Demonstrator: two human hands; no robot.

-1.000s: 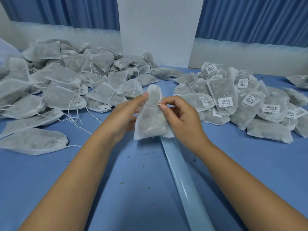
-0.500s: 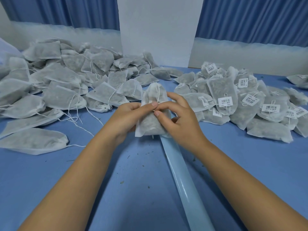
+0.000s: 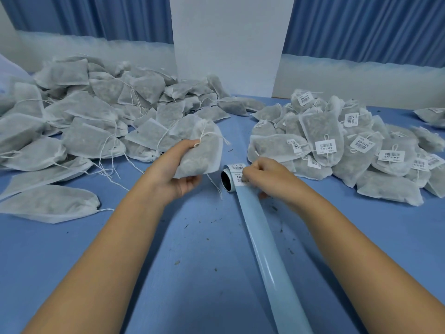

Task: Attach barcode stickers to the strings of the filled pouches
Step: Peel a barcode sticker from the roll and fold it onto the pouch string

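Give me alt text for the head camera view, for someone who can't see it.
A left hand holds a filled pouch while the right hand pinches at a sticker roll on a blue table. Piles of unlabelled pouches lie left, labelled pouches right.

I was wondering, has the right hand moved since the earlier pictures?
Yes: the right hand has left the pouch and dropped nearer, onto the sticker roll beside the labelled pile.
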